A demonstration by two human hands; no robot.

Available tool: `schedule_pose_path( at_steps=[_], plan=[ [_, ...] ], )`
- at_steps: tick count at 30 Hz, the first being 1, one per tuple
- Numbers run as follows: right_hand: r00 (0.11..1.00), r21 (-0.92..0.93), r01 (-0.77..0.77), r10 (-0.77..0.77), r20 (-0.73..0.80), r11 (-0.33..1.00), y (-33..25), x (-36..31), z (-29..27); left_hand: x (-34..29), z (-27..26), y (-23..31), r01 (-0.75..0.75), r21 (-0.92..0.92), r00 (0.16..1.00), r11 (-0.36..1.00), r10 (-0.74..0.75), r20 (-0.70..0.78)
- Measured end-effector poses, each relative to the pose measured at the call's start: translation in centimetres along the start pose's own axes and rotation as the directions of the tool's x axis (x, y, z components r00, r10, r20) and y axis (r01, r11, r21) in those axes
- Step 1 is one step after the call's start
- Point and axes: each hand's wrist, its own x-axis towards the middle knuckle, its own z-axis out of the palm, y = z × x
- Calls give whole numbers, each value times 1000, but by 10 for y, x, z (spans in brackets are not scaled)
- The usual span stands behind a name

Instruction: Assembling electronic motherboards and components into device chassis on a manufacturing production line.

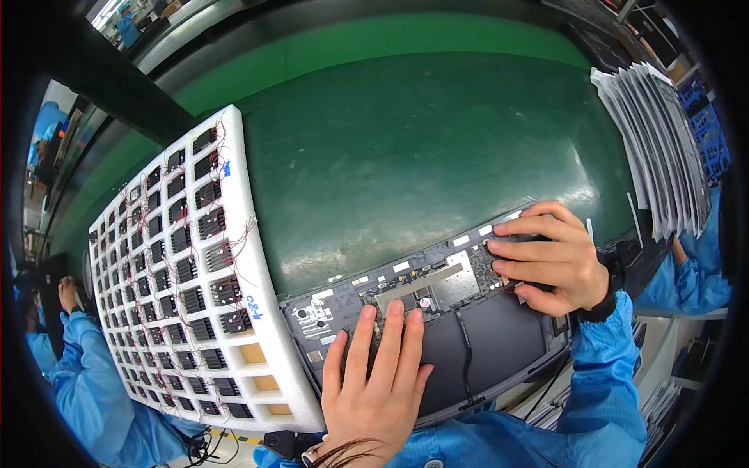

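Note:
A dark grey laptop base [511, 343] lies tilted in front of me, its inside facing up and a circuit board with a silver metal plate [460, 287] along its far side. My left hand [378, 382] rests on it with fingers stretched out, the tips touching the near edge of the board. At the right end of the board, my right hand [558, 261] has its fingers spread and slightly bent, tips pressing on the small parts there. I see nothing held in either hand, though the palm side of the right one is hidden. A black cable [466, 351] runs across the base.
To the left stands a white foam tray [253, 257] with several black finned parts and thin red wires in its pockets. A green work surface [421, 140] spreads beyond the laptop base. At the right is a stack of wrapped flat sheets [644, 148]. Blue-sleeved people sit on both sides.

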Motion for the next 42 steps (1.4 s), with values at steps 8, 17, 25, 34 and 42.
schedule_pose_path(
  at_steps=[8, 17, 25, 34, 42],
  plan=[
    [998, 56, 47, -50, 41, 997, -2, 0, -2, 6, 1, 8, 6, 25, 1000, 1000, -5, -19],
    [994, -20, 38, -36, 107, 999, -7, 3, -4, 13, -5, 12, 31, 62, 1000, 998, -31, 6],
    [992, 130, -86, 97, -78, 988, 2, -4, -7, 10, -2, 13, 30, 40, 999, 999, -31, 38],
    [998, 77, 13, -8, -70, 997, 6, -4, -6, 8, -2, 11, 19, 0, 999, 1000, -19, 46],
    [998, 110, 58, -54, -38, 992, 7, -4, -5, 9, -1, 12, 27, 22, 999, 999, -28, 30]
  ],
)
